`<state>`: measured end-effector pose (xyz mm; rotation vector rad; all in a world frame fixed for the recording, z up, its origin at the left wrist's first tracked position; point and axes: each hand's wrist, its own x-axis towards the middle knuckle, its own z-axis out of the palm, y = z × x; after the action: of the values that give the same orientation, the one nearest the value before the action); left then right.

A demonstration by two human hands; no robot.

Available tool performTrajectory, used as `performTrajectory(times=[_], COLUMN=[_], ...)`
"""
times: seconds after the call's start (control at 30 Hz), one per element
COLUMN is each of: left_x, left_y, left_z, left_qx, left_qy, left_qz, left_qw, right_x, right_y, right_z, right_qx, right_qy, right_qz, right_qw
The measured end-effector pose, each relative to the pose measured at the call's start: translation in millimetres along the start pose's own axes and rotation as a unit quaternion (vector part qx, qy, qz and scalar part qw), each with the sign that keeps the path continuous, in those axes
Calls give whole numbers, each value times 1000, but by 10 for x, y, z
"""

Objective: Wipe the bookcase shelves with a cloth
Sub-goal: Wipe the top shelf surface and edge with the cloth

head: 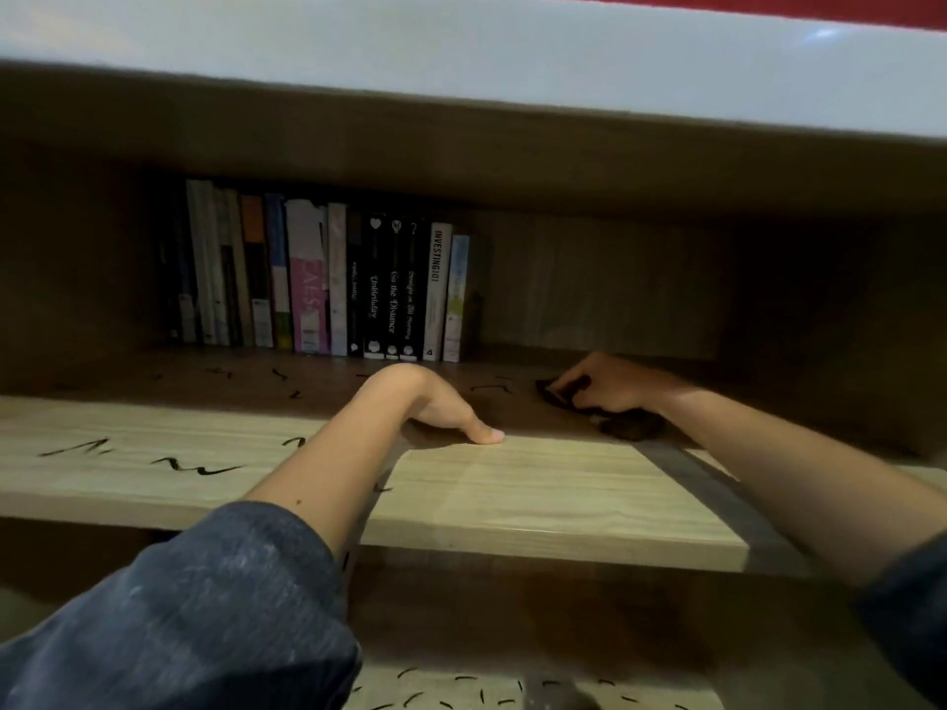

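The right hand (610,384) curls its fingers round what seems a dark cloth (631,425), to rub the shelf (512,484); the left hand (435,407) rests empty, fingers relaxed, for support.

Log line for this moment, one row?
right hand grips cloth | left hand rests on shelf | dark marks at shelf left

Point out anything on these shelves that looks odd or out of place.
Scattered black squiggly marks lie across the shelf, mostly left of the left hand, with more on the lower shelf. They look like scribbles or debris, not wood grain. The books stand upright.
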<state>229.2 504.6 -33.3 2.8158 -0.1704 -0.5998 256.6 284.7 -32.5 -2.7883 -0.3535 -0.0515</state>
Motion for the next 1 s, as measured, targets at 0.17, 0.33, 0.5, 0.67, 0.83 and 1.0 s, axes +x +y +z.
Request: performTrajectory(times=[0.17, 0.33, 0.5, 0.67, 0.83, 1.0], left_x=[9, 6, -10, -12, -9, -20], left_y=[-28, 3, -11, -8, -26, -17], left_z=[16, -9, -11, 5, 15, 26], left_qx=[1, 13, 17, 20, 6, 13], left_qy=[-11, -11, -1, 0, 6, 1], left_qz=[-1, -2, -4, -15, -7, -11], left_qw=[1000, 1000, 1000, 1000, 1000, 1000], right_x=[197, 137, 228, 383, 266, 461], right_y=[-335, -464, -322, -627, -478, -600], right_z=[146, 199, 79, 338, 181, 306], right_qx=[2, 6, 1, -5, -32, -65], right_qy=[1, -24, -9, 9, -12, 9], right_qz=[-7, -73, 0, -72, -55, -49], right_qw=[1000, 997, 1000, 997, 998, 997])
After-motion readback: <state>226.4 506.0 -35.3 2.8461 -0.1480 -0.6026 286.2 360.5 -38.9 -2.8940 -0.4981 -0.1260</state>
